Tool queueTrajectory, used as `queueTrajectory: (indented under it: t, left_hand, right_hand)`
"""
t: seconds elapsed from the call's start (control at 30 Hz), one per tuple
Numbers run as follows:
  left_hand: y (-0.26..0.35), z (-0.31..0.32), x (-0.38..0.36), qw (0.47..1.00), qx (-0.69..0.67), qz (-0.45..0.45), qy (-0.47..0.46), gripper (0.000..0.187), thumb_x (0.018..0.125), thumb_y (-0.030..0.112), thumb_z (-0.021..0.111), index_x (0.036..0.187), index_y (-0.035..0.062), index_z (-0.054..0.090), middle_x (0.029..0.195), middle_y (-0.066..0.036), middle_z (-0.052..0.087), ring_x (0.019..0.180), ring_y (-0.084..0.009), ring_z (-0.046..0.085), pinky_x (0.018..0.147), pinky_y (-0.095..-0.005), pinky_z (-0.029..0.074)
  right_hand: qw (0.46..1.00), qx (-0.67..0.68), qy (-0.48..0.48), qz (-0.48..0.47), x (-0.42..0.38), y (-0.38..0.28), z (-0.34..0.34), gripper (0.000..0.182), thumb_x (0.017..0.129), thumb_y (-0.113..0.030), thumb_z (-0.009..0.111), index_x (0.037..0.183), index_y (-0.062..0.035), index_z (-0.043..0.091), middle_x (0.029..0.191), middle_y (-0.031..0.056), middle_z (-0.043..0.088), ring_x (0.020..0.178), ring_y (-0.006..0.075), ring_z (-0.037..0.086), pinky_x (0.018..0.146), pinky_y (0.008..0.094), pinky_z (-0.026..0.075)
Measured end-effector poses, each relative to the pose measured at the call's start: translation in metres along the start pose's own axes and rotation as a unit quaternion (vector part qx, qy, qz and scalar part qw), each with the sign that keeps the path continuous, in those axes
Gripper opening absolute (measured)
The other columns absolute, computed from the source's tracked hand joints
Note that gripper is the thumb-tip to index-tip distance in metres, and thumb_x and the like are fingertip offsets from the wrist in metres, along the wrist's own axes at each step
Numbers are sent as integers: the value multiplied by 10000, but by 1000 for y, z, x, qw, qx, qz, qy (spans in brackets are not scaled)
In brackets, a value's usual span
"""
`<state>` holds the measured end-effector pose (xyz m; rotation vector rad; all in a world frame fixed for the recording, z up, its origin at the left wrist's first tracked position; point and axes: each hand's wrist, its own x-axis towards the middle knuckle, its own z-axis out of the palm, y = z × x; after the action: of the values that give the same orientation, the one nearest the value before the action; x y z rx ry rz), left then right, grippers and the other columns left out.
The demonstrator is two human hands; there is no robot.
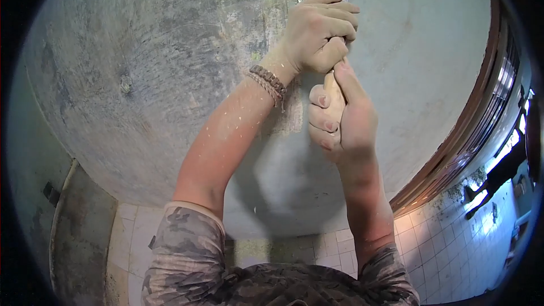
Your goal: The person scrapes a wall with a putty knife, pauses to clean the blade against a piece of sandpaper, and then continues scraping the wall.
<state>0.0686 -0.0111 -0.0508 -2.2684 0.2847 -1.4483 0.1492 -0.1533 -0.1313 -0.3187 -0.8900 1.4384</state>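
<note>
A scraper with a pale wooden handle (336, 99) is pressed up against the wall (419, 79). A thin strip of its metal blade shows above my upper hand; the rest is covered. My left hand (320, 34) is closed around the upper part of the scraper, near the blade. Below it, my right hand (351, 113) grips the handle, thumb pointing up along it. Left of the blade, the wall is bare and grey with scratches; to the right it keeps its pale green paint. Paint flakes dot my left forearm, below a braided bracelet (268, 84).
At the right, a brown wooden frame (453, 136) with bars borders the wall. Beyond it, a person (501, 167) stands on the tiled floor (436, 249) in bright light. A grey ledge (85, 226) rises at the lower left.
</note>
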Motion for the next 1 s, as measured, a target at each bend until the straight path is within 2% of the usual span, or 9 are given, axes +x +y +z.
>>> queueTrajectory:
  t: [0.2,0.4,0.43,0.47,0.5,0.53,0.57,0.73,1.0]
  left_hand:
    - [33,20,-45,999,-10,-41,-6,217,612,224,470,681,84,621,864,-92,681,1027,-310,663,1032,-485,435]
    - [-5,-6,8,999,33,2,-3,226,622,232,459,675,86,623,847,-100,685,1032,-322,665,1026,-483,444]
    - [4,-2,-3,999,35,1,-2,226,622,232,459,675,86,623,847,-100,685,1032,-322,665,1026,-483,444]
    - [22,7,-25,1000,15,-19,11,219,620,227,459,671,88,620,839,-100,683,1032,-322,665,1026,-483,443]
    - [30,13,-38,999,-6,-38,22,212,618,223,460,666,89,618,830,-101,681,1031,-322,666,1026,-482,443]
    - [30,14,-43,999,-5,-39,22,212,618,223,460,666,89,618,830,-101,681,1031,-322,666,1026,-482,443]
    - [29,14,-45,999,-10,-30,16,207,617,218,462,668,92,619,832,-99,681,1029,-318,667,1028,-480,440]
    - [-10,-9,10,1000,4,0,1,202,611,200,466,665,76,616,824,-93,679,1016,-309,671,1042,-466,428]
    - [19,2,-25,1000,-11,-22,5,199,615,197,459,662,63,598,807,-94,669,1003,-326,670,1025,-479,443]
  right_hand:
    - [996,-89,-30,1,-20,19,-29,378,1036,-340,340,1375,-179,385,702,-9,454,419,47,354,340,190,254]
    - [999,-37,36,-16,10,-3,3,367,1016,-278,327,1354,-157,401,657,-16,431,403,46,335,337,199,250]
    - [930,-311,-5,-196,9,13,-26,342,1017,-287,335,1325,-160,411,672,-9,438,412,51,344,341,198,252]
    - [757,-548,-45,-354,4,25,-43,318,1019,-296,342,1296,-163,421,687,-2,444,421,56,353,345,196,253]
    - [757,-547,-47,-355,-5,28,-40,318,1019,-296,342,1296,-163,421,687,-2,444,421,56,353,345,196,253]
    - [931,-327,-6,-164,-16,28,-34,247,1027,-325,357,1207,-181,444,690,3,457,420,58,365,320,200,261]
    - [996,-67,35,43,-21,27,-28,200,1036,-354,371,1118,-199,467,693,8,469,420,59,378,294,205,269]
    - [999,-27,18,-5,10,-2,13,235,1035,-379,354,1147,-207,468,648,0,449,398,61,361,292,207,252]
    - [997,-76,25,14,-13,12,0,245,1043,-382,315,1096,-192,460,580,-22,394,362,52,319,298,202,233]
